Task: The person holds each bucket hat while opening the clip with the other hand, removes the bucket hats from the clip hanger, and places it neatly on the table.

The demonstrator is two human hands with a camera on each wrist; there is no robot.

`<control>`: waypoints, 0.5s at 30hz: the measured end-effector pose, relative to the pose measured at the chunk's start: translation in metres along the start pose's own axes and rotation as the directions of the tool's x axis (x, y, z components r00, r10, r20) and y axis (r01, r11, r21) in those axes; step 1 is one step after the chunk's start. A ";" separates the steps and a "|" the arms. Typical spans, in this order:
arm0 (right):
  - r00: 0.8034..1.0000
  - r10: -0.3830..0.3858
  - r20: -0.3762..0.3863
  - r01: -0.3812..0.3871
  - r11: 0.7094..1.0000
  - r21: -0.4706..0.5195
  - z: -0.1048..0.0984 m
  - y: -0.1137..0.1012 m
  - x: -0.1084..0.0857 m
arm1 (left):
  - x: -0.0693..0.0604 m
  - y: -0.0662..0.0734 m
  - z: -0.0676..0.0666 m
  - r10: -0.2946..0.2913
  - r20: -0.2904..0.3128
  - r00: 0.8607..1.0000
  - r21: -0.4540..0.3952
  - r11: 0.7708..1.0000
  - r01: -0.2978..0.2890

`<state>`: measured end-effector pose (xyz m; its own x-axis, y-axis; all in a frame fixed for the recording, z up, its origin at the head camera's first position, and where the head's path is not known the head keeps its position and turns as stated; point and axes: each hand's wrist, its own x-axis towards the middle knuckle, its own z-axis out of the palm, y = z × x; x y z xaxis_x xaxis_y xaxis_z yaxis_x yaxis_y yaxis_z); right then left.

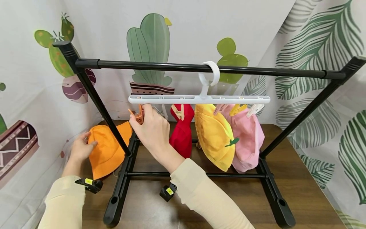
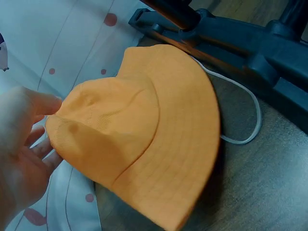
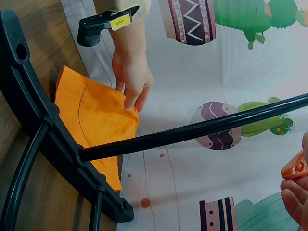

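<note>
My left hand [image 1: 81, 148] pinches the crown of an orange bucket hat [image 2: 130, 115], which sits by the left foot of a black rack. A thin pale cord [image 2: 252, 101] loops out from under its brim. Up at the left end of a white hanger [image 1: 171, 99], my right hand [image 1: 154, 130] grips an orange clothespin [image 1: 139, 117]. In the right wrist view that clothespin [image 3: 294, 166] shows between thumb and fingers at the right edge. Whether it is still attached to the hanger is hidden by the hand.
The hanger hooks over the rack's black top bar [image 1: 148, 65]. From its clips hang a red cloth item [image 1: 183, 136], a yellow hat [image 1: 214, 136] with a green leaf and a pink hat [image 1: 247, 143]. The rack stands on a brown wooden table [image 1: 228, 197] before a patterned curtain [image 1: 94, 19].
</note>
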<state>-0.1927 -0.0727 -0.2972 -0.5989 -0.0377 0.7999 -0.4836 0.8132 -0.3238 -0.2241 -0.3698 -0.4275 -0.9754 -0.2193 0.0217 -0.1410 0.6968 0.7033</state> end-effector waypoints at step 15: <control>1.000 0.013 0.007 -0.013 1.000 0.007 0.000 -0.002 0.000 | 0.000 -0.008 0.008 0.029 0.080 0.996 0.052 0.998 -0.034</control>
<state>-0.1919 -0.0744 -0.2965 -0.6094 -0.0311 0.7922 -0.4806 0.8093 -0.3379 -0.2245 -0.3697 -0.4391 -0.9896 -0.1432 -0.0147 -0.1166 0.7380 0.6646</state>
